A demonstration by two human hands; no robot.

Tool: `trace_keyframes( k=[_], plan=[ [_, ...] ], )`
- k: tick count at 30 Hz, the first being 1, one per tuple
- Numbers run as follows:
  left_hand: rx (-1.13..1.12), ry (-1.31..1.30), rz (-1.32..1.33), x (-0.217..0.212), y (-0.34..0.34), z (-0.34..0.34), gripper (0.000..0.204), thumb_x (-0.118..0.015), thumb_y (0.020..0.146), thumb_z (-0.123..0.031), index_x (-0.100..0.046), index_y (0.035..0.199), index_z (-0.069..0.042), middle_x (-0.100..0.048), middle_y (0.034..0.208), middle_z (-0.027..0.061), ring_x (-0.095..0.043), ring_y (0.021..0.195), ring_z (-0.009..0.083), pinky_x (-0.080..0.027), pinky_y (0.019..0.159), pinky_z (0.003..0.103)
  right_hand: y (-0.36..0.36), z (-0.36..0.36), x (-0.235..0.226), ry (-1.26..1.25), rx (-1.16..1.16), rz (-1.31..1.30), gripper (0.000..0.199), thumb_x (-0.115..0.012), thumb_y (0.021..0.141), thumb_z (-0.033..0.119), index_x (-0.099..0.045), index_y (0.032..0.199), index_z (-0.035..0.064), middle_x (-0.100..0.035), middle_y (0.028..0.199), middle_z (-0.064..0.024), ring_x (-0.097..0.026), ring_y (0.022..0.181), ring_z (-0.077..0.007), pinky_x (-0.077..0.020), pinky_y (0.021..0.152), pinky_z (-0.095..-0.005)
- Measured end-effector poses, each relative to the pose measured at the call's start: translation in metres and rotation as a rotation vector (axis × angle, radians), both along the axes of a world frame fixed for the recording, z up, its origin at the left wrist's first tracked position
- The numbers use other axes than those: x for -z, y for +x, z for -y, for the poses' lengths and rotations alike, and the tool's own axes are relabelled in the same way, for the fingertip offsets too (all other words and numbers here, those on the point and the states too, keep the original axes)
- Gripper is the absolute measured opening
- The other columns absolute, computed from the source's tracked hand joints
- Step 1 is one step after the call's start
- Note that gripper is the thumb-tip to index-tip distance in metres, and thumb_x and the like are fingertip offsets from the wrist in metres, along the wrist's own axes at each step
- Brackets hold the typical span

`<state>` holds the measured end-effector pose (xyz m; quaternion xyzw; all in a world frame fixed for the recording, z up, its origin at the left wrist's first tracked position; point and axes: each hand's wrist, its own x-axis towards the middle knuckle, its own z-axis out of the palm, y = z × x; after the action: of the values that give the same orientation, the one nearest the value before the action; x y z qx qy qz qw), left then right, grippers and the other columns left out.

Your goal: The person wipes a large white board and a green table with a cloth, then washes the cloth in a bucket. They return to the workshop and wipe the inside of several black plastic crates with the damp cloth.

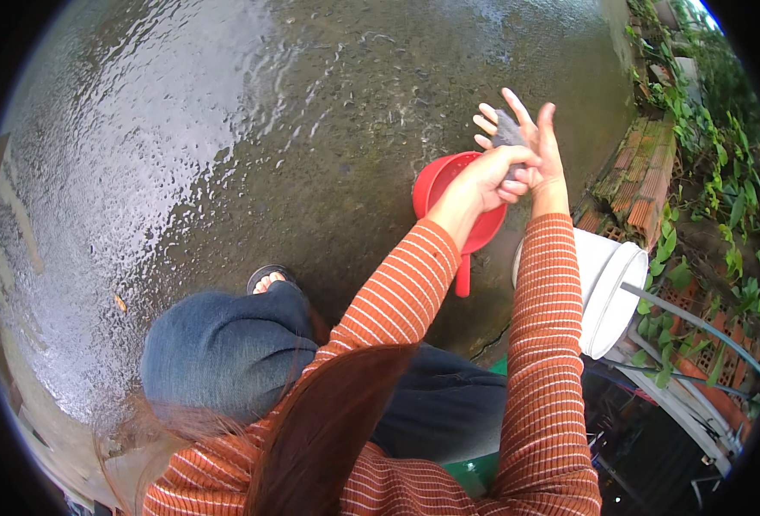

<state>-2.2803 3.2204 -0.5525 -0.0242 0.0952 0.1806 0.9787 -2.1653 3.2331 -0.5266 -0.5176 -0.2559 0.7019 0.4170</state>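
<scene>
Both my hands meet above a red plastic scoop with a short handle. My left hand is closed round a dark grey piece with a pointed end. Whether that piece is cloth, stone or something else I cannot tell. The grey piece lies against the palm side of my right hand, whose thumb and fingers are spread apart. My hands and left wrist hide part of the scoop. Small dots, perhaps holes, show near its far rim.
Shallow water glistens on the wet concrete ground. A white bucket lies beside my right forearm, with a grey hose near it. Bricks and green vines line the right edge. My sandalled foot is at lower left.
</scene>
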Motion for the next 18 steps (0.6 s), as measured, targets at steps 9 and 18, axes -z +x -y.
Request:
trace_keyframes(
  k=[9,18],
  plan=[
    [0.078,0.007,0.664,-0.037,0.013,0.013,0.016,-0.060,0.082,-0.014,-0.048,0.073,-0.008,-0.049,0.062,0.0004,-0.043,0.046,0.0048,-0.024,0.033,0.012,-0.028,-0.020,-0.104,-0.060,-0.349,-0.004,0.048,-0.048,0.091,0.025,-0.033,0.131,0.0022,-0.031,0.049,0.0077,-0.031,0.037,-0.0018,-0.0369,0.041,-0.0191],
    [-0.199,0.278,-0.253,-0.063,-0.012,-0.004,0.015,-0.060,0.073,-0.014,-0.050,0.064,-0.010,-0.037,0.051,-0.0054,-0.031,0.041,0.0026,-0.017,0.036,0.020,-0.075,-0.057,-0.109,-0.149,-0.616,0.697,0.029,-0.041,0.094,0.027,-0.055,0.110,0.0076,-0.029,0.049,0.0074,-0.023,0.035,-0.0030,-0.0235,0.034,-0.0204]
  ],
)
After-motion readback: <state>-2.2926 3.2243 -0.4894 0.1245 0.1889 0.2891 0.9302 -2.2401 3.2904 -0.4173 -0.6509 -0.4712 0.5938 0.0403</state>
